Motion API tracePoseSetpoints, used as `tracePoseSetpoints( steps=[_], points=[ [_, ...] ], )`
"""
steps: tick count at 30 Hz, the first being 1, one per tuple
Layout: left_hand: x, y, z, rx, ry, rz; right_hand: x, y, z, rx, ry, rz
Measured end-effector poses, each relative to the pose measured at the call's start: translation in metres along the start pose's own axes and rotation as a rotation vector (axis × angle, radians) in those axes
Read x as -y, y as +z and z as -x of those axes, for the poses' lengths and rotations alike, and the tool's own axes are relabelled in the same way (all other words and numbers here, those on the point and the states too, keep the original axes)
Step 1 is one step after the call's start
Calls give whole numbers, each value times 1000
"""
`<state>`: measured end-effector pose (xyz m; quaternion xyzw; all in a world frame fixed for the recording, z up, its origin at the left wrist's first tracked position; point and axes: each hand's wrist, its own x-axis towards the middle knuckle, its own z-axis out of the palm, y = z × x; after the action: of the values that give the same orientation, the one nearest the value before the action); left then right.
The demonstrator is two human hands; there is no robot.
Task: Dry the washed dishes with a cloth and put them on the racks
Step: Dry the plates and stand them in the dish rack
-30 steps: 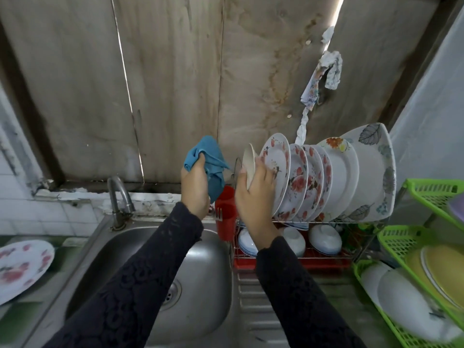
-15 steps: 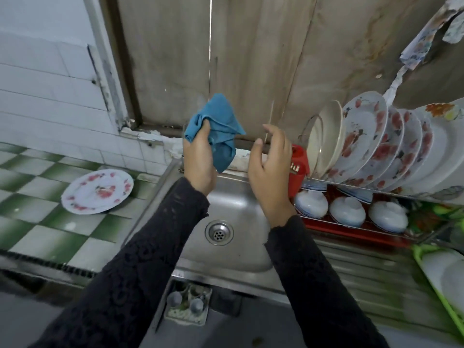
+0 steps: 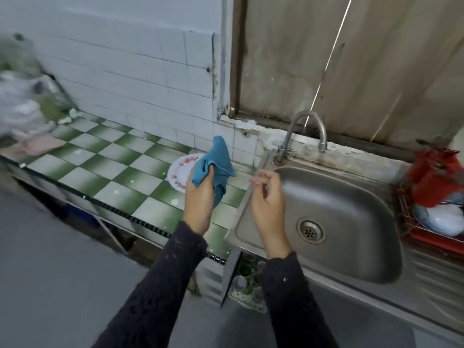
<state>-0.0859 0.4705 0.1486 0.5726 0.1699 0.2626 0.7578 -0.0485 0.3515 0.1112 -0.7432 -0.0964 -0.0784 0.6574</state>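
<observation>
floral plate lies flat on the checked counter left of the sink, partly behind your left hand gripping the blue cloth; reach with your empty, loosely curled right hand, lifting by the rim.

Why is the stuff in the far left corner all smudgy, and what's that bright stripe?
Head view: the pile at the far left is smeared, likely motion blur, as is the red holder at the right edge; the stripe is daylight through a gap in the boards; the blue cloth looks sharp.
</observation>
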Motion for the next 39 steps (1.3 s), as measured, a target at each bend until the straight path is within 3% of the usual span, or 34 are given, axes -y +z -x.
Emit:
tracePoseSetpoints(
  steps=[10, 22, 29, 34, 39],
  points=[
    [31, -102, -53, -109, -105, -99, -62, 120, 3, 107, 523, -122],
    [71, -151, -191, -112, -249, -198, -133, 212, -82, -58, 1036, -485],
    [85, -169, -241, -99, -324, -177, -164, 253, -120, -49, 1122, -421],
    [90, -184, -277, -61, -383, -154, -175, 275, -132, -187, 1151, -343],
    [93, -201, -318, 142, -419, -118, -191, 283, -131, -314, 1178, -290]
  ],
)
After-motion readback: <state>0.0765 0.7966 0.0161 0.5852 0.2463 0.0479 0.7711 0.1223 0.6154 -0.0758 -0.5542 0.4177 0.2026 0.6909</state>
